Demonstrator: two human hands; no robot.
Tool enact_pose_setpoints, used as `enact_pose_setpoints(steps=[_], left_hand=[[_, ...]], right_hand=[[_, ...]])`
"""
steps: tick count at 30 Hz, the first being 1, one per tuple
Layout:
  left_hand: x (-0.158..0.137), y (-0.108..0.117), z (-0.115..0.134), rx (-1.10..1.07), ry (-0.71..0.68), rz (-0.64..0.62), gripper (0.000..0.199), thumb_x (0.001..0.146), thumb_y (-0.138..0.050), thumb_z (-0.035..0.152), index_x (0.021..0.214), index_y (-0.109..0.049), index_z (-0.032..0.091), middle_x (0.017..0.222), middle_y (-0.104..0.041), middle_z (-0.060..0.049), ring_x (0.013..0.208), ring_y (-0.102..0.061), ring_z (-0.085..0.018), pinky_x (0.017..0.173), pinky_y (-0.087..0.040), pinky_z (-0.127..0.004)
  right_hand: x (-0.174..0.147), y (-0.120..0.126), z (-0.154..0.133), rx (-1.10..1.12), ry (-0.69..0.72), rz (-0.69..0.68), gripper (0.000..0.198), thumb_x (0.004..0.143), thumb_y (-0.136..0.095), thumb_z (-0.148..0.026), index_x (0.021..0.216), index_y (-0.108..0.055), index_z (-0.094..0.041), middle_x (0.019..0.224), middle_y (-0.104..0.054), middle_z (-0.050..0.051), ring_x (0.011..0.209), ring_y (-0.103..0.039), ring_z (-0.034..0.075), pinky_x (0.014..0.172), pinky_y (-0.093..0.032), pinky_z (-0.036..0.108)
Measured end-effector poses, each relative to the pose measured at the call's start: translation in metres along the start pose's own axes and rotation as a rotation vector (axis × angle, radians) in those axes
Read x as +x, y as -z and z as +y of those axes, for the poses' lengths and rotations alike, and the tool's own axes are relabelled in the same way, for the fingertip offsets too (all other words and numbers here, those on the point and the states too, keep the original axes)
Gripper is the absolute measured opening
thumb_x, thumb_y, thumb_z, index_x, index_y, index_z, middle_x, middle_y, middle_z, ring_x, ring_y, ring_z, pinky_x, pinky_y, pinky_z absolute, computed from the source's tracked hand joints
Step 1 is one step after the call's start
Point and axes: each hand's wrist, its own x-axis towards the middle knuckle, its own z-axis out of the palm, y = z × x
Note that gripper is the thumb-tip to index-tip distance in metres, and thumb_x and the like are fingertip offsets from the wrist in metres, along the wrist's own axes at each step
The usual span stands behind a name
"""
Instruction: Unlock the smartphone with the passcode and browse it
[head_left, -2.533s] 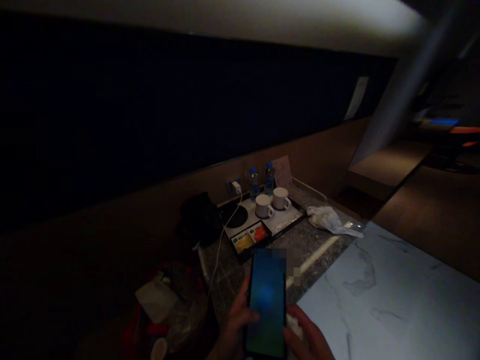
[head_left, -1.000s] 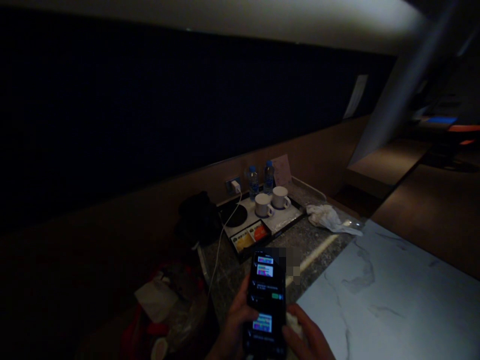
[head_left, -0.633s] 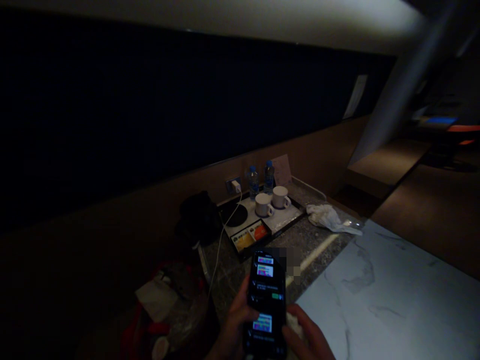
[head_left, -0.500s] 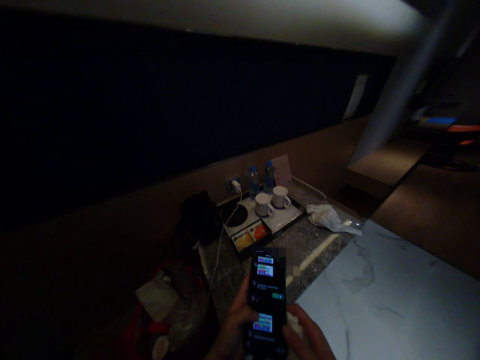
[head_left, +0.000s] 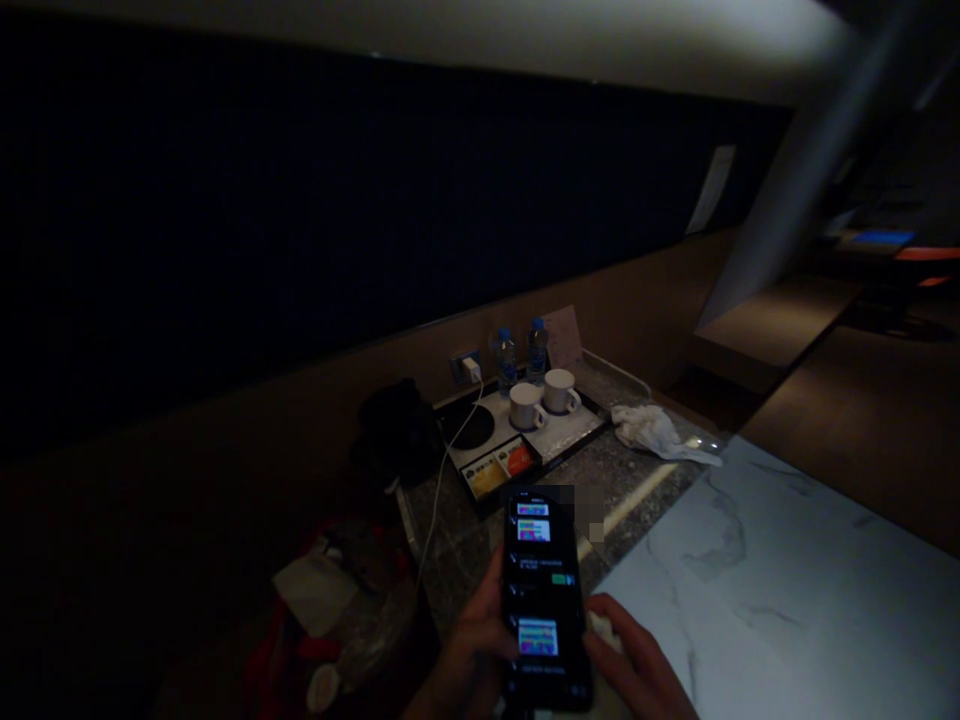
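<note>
In a dim room I hold a black phone (head_left: 541,595) upright at the bottom centre, its dark screen showing small coloured tiles. My left hand (head_left: 469,650) wraps the phone's left edge, thumb on the screen side. My right hand (head_left: 637,665) sits against the phone's lower right edge and seems to clutch a bit of white tissue (head_left: 604,630); how much of the phone it grips is hard to tell.
Beyond the phone, a black tray (head_left: 592,432) carries two white cups (head_left: 541,398), two water bottles (head_left: 520,355) and sachets (head_left: 499,468). A white charger cable (head_left: 442,470) runs from the wall socket. Crumpled white cloth (head_left: 649,430) lies right; a black bag (head_left: 397,430) and red bag (head_left: 330,600) left.
The phone screen went from a plain blue-green glow to a dark list with coloured tiles. Phone and hands have shifted slightly right and up in view.
</note>
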Motion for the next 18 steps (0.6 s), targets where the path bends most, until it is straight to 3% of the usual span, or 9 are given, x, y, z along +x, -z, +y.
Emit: enact_pose_setpoints(steps=[3, 7, 10, 13, 18], left_hand=[[-0.002, -0.009, 0.002, -0.028, -0.014, 0.029, 0.099, 0.053, -0.056, 0.006, 0.146, -0.031, 0.026, 0.121, -0.065, -0.010, 0.108, -0.062, -0.030, 0.087, -0.045, -0.038], [-0.004, -0.020, 0.004, -0.071, -0.037, 0.067, 0.094, 0.053, -0.052, 0.006, 0.144, -0.035, 0.023, 0.118, -0.066, -0.010, 0.105, -0.063, -0.028, 0.088, -0.045, -0.039], [-0.004, -0.024, 0.006, -0.096, -0.053, 0.053, 0.094, 0.053, -0.052, 0.007, 0.144, -0.036, 0.023, 0.117, -0.066, -0.010, 0.105, -0.063, -0.029, 0.089, -0.045, -0.041], [-0.006, -0.025, 0.008, -0.103, -0.060, 0.058, 0.093, 0.055, -0.053, 0.006, 0.144, -0.034, 0.024, 0.117, -0.066, -0.010, 0.104, -0.063, -0.029, 0.088, -0.046, -0.042], [-0.010, -0.031, 0.013, -0.060, -0.075, 0.096, 0.095, 0.053, -0.054, 0.002, 0.143, -0.036, 0.024, 0.112, -0.068, -0.008, 0.096, -0.065, -0.025, 0.078, -0.048, -0.034]], right_hand=[[-0.002, 0.001, -0.001, 0.016, -0.006, -0.023, 0.047, 0.072, -0.062, -0.066, 0.089, -0.067, -0.022, 0.080, -0.070, 0.002, 0.081, -0.065, 0.023, 0.073, -0.052, 0.030], [0.001, 0.009, 0.011, 0.032, -0.008, 0.047, 0.049, 0.071, -0.063, -0.067, 0.089, -0.067, -0.022, 0.080, -0.069, 0.002, 0.077, -0.064, 0.022, 0.068, -0.052, 0.030], [0.007, 0.018, 0.019, 0.080, -0.053, 0.010, 0.053, 0.072, -0.056, -0.073, 0.075, -0.065, -0.021, 0.068, -0.065, 0.002, 0.064, -0.060, 0.020, 0.059, -0.051, 0.029], [0.008, 0.021, 0.015, 0.133, -0.102, -0.057, 0.054, 0.075, -0.050, -0.074, 0.062, -0.057, -0.022, 0.057, -0.057, -0.001, 0.054, -0.053, 0.017, 0.052, -0.046, 0.027], [-0.007, 0.018, 0.002, 0.105, -0.046, 0.010, 0.040, 0.078, -0.059, -0.062, 0.068, -0.057, -0.023, 0.061, -0.053, -0.002, 0.057, -0.050, 0.015, 0.052, -0.042, 0.024]])
